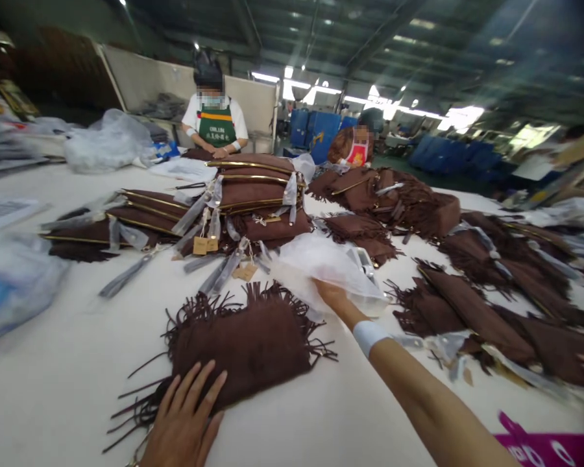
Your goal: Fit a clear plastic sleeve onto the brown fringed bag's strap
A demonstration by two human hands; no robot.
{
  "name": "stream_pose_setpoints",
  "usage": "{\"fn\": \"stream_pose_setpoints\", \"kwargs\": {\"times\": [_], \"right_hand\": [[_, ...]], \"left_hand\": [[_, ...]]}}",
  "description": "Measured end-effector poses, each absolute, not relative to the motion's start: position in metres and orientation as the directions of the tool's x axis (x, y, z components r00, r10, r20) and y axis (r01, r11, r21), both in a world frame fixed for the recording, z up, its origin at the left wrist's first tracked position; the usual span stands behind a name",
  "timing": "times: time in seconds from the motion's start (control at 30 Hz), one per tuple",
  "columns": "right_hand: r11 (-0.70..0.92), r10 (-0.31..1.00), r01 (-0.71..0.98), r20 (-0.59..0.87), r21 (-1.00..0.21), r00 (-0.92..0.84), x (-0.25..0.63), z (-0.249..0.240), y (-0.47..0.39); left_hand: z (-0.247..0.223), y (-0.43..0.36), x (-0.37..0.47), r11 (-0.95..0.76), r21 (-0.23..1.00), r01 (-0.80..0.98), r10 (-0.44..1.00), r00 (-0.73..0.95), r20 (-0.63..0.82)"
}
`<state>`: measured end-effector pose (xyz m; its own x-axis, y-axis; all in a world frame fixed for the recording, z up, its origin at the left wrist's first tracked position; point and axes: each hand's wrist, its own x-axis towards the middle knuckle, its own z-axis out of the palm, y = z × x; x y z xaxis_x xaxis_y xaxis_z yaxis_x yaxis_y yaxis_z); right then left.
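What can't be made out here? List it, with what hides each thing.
Head view, all of it:
- Right hand: fingers tucked into the clear plastic bag, so its grip is unclear.
- Left hand: wrist cut off by the bottom edge; it lies flat on the fringed brown bag.
- Paper tags: print too small.
- Right-side bags: motion-blurred.

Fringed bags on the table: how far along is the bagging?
Done: a stack of strapped bags sits mid-table. In hand: left hand flat on a fringed bag, right hand at a clear plastic bag. Left: loose bags on the right, unwrapped.
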<state>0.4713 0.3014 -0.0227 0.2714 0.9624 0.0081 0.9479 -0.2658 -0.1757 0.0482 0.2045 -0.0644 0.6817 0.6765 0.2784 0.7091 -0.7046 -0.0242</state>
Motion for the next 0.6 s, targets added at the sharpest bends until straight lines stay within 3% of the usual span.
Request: {"fn": "stream_pose_setpoints", "kwargs": {"times": [0.5,0.6], "right_hand": [[-0.325,0.893,0.689,0.03,-0.648,0.449,0.504,-0.056,0.244],[-0.302,0.882,0.658,0.06,-0.69,0.468,0.508,-0.056,0.235]], "left_hand": [[-0.054,0.199,0.054,-0.687,-0.015,0.726,0.709,0.675,0.205],[-0.03,0.208,0.067,-0.698,0.054,0.715,0.713,0.685,0.15]]}}
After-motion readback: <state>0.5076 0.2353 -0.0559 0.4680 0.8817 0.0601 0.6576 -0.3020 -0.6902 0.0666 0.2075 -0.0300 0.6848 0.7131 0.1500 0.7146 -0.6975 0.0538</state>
